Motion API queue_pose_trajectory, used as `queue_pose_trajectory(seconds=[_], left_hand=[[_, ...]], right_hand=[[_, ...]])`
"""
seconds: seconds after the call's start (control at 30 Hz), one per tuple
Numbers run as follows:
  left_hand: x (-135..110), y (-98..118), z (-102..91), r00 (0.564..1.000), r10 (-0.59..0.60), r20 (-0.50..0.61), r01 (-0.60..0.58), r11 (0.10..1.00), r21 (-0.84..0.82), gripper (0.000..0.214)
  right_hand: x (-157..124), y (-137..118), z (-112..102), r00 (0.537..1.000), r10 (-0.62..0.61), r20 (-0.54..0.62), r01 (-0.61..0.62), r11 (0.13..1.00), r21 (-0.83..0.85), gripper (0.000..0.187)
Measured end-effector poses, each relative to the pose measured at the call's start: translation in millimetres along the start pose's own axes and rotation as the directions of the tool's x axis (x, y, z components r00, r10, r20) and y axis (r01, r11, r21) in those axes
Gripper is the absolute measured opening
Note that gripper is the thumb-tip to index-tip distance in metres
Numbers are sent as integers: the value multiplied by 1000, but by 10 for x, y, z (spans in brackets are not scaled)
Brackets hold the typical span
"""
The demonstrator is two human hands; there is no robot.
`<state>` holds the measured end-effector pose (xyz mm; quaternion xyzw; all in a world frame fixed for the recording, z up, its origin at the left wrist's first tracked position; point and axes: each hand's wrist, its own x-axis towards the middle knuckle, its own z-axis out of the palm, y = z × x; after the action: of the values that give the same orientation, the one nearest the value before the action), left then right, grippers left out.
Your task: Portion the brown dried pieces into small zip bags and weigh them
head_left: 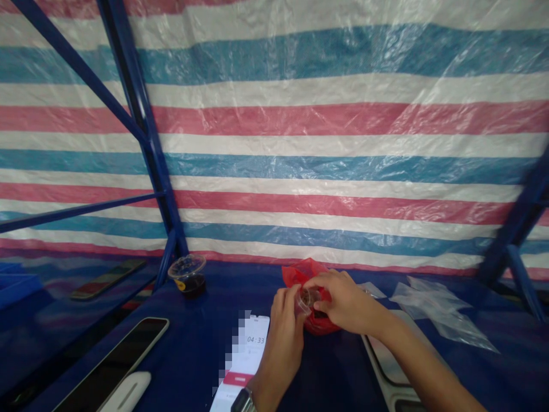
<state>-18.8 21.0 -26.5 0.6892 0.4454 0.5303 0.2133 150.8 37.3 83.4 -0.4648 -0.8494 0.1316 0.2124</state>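
Note:
A small clear plastic container (pixel 305 298) with something brownish inside is between my two hands, above an opened red plastic bag (pixel 319 327). My left hand (pixel 286 312) has its fingers closed around the container's near left side. From the right, my right hand (pixel 343 297) curls its thumb and fingers at the container's other side. Whether the right fingers grip a separate clear piece, such as a lid, is hard to make out. Dark contents show inside the red bag, partly hidden by the right hand.
A lit phone (pixel 253 349) reading 04:33 lies beside my left wrist. A flat device resembling a scale (pixel 392 355) lies under my right forearm, with clear plastic bags (pixel 441 312) beyond. Leftward are a lidded cup of dark liquid (pixel 193 283), a dark-screened phone (pixel 120 360) and a white object (pixel 128 392).

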Motion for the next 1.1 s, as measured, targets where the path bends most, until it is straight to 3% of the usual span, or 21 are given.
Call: queue_pose_trajectory(seconds=[0.33, 0.67, 0.87, 1.1], left_hand=[[2, 21, 9, 998, -60, -15, 59, 993, -99, 51], [41, 88, 61, 990, -137, -28, 125, 956, -267, 51], [54, 158, 41, 994, -96, -46, 81, 963, -258, 41], [47, 195, 40, 980, -128, -151, 96, 975, -203, 37]], right_hand=[[-5, 23, 28, 997, -58, -41, 65, 980, 190, 32], [-23, -48, -93, 958, -279, -65, 286, 942, 173, 37], [-40, -80, -105, 971, -229, -71, 237, 958, 161, 47], [-1, 41, -183, 978, -123, -166, 140, 985, 97, 38]])
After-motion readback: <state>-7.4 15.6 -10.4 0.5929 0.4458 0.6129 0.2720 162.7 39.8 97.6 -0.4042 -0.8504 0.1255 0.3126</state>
